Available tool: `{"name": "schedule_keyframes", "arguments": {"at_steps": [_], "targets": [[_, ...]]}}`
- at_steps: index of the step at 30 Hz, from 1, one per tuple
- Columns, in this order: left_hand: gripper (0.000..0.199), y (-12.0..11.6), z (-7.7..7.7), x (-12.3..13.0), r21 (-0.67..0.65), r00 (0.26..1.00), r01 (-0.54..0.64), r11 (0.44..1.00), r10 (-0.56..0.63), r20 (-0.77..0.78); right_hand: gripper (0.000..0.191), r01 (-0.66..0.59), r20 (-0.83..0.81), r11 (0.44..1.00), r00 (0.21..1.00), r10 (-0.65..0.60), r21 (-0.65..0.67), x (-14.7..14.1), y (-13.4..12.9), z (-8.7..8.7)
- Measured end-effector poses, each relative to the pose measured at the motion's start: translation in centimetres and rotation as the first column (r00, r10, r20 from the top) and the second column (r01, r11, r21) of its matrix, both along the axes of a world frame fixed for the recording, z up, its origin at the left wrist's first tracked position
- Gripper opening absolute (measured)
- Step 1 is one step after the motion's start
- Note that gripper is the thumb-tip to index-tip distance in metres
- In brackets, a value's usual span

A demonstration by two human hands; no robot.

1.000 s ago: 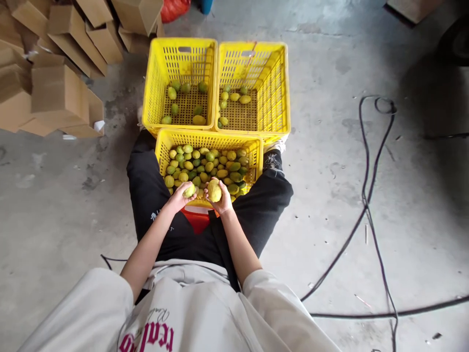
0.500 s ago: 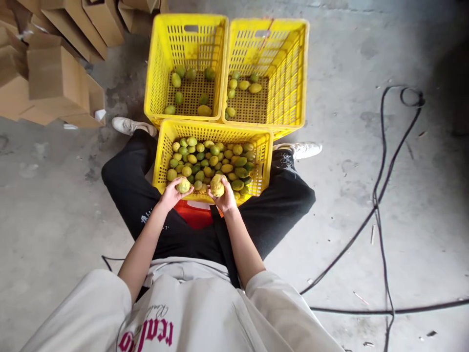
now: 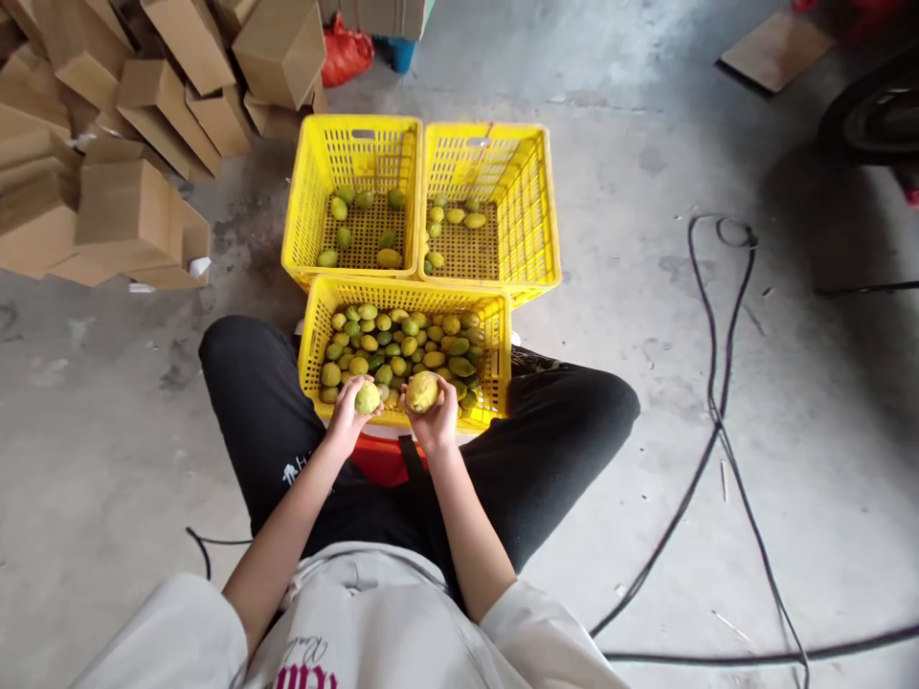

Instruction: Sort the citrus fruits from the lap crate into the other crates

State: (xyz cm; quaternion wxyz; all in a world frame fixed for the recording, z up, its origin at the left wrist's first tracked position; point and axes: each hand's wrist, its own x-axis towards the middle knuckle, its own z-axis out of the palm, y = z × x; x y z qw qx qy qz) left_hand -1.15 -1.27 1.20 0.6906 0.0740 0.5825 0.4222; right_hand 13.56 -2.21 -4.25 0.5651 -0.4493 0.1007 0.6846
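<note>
My left hand (image 3: 347, 417) is closed around a yellow-green lemon (image 3: 368, 397). In my right hand (image 3: 438, 421) sits a yellower lemon (image 3: 421, 391) with brownish marks, fingers wrapped about it. Both hands are side by side over the near edge of a yellow plastic crate (image 3: 498, 388) between my knees. That crate holds many green and yellow lemons (image 3: 397, 366). Behind it stand two more yellow crates, the left one (image 3: 294, 206) and the right one (image 3: 549, 215), each with several lemons scattered on the bottom.
Cardboard boxes (image 3: 129, 215) are piled at the left, with a red bag (image 3: 346, 53) beyond them. A black cable (image 3: 707, 445) loops over the concrete floor at my right. A wheel (image 3: 880, 110) shows at the far right, near a flat board (image 3: 775, 53).
My view has tilted up, so the crates sit lower in the picture and more floor shows behind. Both hands still hold their lemons and are slightly closer together.
</note>
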Motion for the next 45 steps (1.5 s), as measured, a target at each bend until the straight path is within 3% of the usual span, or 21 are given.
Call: {"name": "schedule_keyframes", "arguments": {"at_steps": [3, 5, 9, 14, 20, 26, 30, 36, 41, 45], "targets": [[0.024, -0.5, -1.1, 1.0, -0.088, 0.996, -0.033, 0.996, 0.041, 0.084, 0.029, -0.015, 0.018, 0.995, 1.0, 0.014, 0.095, -0.7, -0.1, 0.7], [0.02, -0.5, -1.4, 1.4, -0.068, 0.99, -0.082, 0.994, 0.089, 0.111, 0.032, -0.04, 0.003, 0.99, 0.999, 0.04, 0.133, -1.2, 0.1, 1.1], [0.017, 0.0, -0.6, 1.6, 0.044, 0.966, -0.177, 0.983, 0.165, 0.2, 0.037, 0.011, -0.134, 0.994, 0.991, 0.004, 0.113, -1.5, 0.7, 2.1], [0.023, 0.1, 0.3, 1.3, 0.076, 0.97, -0.106, 0.991, 0.086, 0.226, 0.03, 0.024, -0.205, 0.985, 0.979, 0.013, 0.173, -1.5, 0.5, 3.2], [0.04, -0.2, 0.0, 1.5, 0.11, 0.987, -0.032, 0.993, 0.014, 0.161, 0.033, -0.047, -0.196, 0.974, 0.976, 0.091, 0.223, -2.0, 0.0, 3.3], [0.031, 0.4, 1.2, 1.4, 0.024, 0.923, -0.176, 0.984, 0.156, 0.352, 0.041, -0.011, -0.235, 0.964, 0.969, 0.076, 0.266, -1.7, 0.2, 3.9], [0.025, 0.3, 1.5, 1.2, -0.035, 0.883, -0.224, 0.974, 0.218, 0.416, 0.036, -0.047, -0.224, 0.974, 0.97, 0.098, 0.219, -1.8, -0.1, 3.1], [0.025, -0.3, 1.1, 0.7, -0.025, 0.916, -0.091, 0.996, 0.094, 0.39, 0.03, -0.133, -0.214, 0.973, 0.961, 0.172, 0.188, -1.9, -0.8, 2.1], [0.042, -0.9, 1.1, 0.2, 0.002, 0.881, -0.214, 0.977, 0.192, 0.432, 0.044, -0.09, -0.2, 0.945, 0.967, 0.159, 0.314, -1.4, -1.0, 3.2], [0.034, -1.1, 1.9, 0.7, -0.002, 0.849, -0.245, 0.97, 0.215, 0.483, 0.049, -0.024, -0.287, 0.932, 0.948, 0.136, 0.361, -1.1, -1.0, 4.0]]}}
